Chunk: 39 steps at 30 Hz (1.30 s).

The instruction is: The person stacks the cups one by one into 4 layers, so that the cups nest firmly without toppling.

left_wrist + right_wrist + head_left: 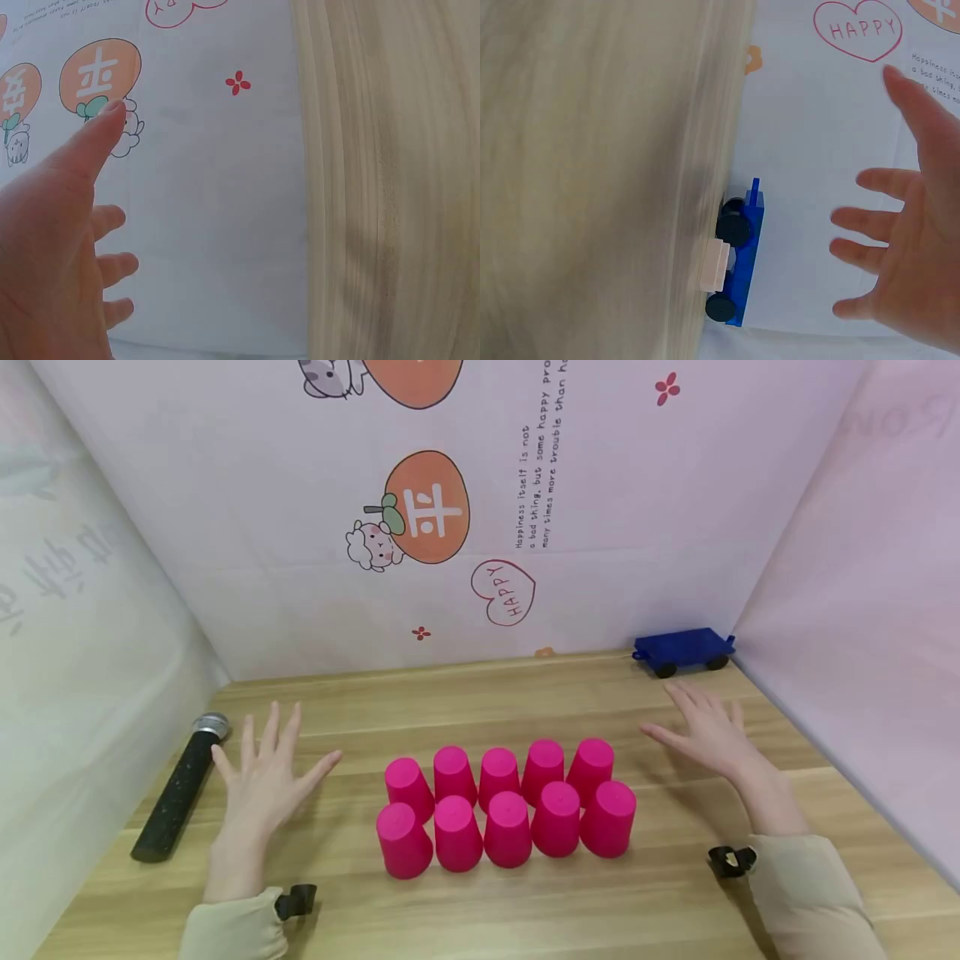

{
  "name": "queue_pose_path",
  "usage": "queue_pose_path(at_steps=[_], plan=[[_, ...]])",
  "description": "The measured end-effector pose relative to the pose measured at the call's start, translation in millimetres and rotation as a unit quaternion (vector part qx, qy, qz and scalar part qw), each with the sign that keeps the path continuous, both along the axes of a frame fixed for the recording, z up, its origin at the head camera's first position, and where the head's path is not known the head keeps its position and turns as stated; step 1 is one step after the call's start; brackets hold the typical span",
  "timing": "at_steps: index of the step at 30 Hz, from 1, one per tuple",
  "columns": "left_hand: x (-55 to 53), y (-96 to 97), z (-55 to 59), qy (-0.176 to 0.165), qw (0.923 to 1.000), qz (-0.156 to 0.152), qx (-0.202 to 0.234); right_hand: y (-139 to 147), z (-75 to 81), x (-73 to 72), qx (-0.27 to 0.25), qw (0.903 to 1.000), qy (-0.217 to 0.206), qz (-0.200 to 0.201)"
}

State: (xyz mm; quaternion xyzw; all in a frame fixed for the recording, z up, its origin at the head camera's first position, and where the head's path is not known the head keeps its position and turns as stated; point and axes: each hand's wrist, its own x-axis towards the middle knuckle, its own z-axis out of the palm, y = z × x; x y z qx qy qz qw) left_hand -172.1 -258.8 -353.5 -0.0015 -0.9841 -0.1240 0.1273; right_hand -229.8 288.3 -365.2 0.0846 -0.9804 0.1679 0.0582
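Observation:
Several bright pink cups (508,831) stand upside down on the wooden table in two rows, one behind the other. To their left, my left hand (262,785) is held with its fingers spread and holds nothing. A black microphone (180,789) with a silver head lies just left of that hand. My right hand (705,731), also spread and holding nothing, is to the right of the cups. Beyond its fingertips a blue toy wagon (684,649) with black wheels stands near the back right corner. The right wrist view shows the wagon (746,262) beside a pale block (715,265).
A white printed cloth (300,527) rises behind the table, and more cloth hangs along the left and right sides. Wood-grain tabletop (487,918) lies in front of the cups. Each wrist wears a black strap, such as the strap (296,902) at the left sleeve.

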Motion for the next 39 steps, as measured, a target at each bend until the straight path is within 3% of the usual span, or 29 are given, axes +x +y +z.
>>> queue_pose_path(at_steps=[3,6,13,21,24,28,31,39], plan=[[-1.0,1.5,2.2,0.025,0.9996,-0.010,0.013,-2,2.2,-1.4,0.002,0.9989,0.043,0.017],[-1.4,3.8,3.4,0.050,0.9980,-0.024,0.031,-3,3.5,-2.0,-0.016,0.9973,0.056,0.046],[0.3,6.8,5.1,0.078,0.9935,-0.047,0.068,-9,7.0,-1.3,-0.071,0.9925,0.021,0.098],[-4.3,10.9,2.6,0.117,0.9765,-0.128,0.128,-21,20.3,10.5,-0.098,0.9858,0.006,0.136],[-6.1,13.6,1.0,0.108,0.9698,-0.161,0.148,-24,23.9,13.9,-0.118,0.9808,-0.012,0.155],[-7.5,20.2,-0.6,0.065,0.9658,-0.185,0.169,-25,23.1,15.5,-0.142,0.9720,-0.028,0.185],[-7.6,25.2,-1.1,0.042,0.9644,-0.194,0.175,-27,21.4,15.3,-0.151,0.9654,-0.046,0.208],[-7.9,31.2,-5.1,0.026,0.9592,-0.213,0.184,-36,15.1,11.6,-0.156,0.9557,-0.068,0.240]])
